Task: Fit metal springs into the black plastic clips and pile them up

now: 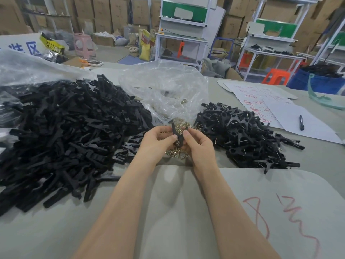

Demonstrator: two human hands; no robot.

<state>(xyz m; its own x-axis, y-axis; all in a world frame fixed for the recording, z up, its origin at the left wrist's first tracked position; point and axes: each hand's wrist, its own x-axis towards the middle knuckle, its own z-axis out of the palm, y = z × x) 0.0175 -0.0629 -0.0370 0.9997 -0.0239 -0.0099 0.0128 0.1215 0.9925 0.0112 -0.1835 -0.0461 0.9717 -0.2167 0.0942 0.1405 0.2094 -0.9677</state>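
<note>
Holding black clip (177, 134) btwn both hands: left grip (158, 140) & right grip (197, 144) pinching it, above springs (177, 152).

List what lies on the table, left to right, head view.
From the left: large pile of loose black clips → clear plastic bag of springs → smaller pile of assembled clips → pen on the white sheet.

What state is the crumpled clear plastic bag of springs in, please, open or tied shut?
Open: the crumpled clear plastic bag has a loose, untied mouth, and gold-coloured metal springs spill from it onto the grey table.
</note>
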